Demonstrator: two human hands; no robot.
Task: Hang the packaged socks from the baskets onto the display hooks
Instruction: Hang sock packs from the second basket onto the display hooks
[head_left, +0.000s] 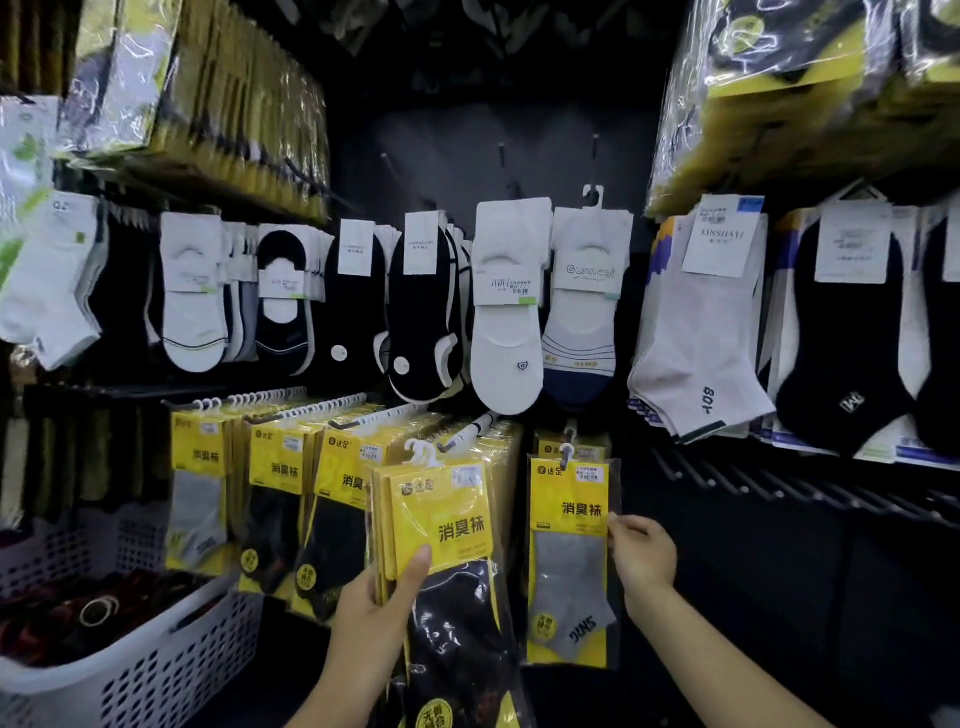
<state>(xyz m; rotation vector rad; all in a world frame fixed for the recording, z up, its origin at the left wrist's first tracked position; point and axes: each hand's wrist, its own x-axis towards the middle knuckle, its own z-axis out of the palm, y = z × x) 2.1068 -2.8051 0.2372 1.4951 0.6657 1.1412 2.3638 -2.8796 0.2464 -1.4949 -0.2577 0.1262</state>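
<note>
My left hand (382, 597) grips a stack of yellow sock packs (441, 519) with black socks inside, thumb across the front card. Their white hangers (421, 452) stick up at the top, free of any hook. My right hand (641, 553) pinches the right edge of a yellow pack with grey socks (569, 561), which hangs on a display hook (569, 434) in the lower row. To the left, more yellow packs (275, 467) fill several hooks.
A white perforated basket (156, 660) with dark items stands at the lower left. Loose ankle and no-show socks (506, 312) hang in the row above. Bare metal hooks (727, 480) jut out at the lower right. Yellow boxed packs fill the upper shelves.
</note>
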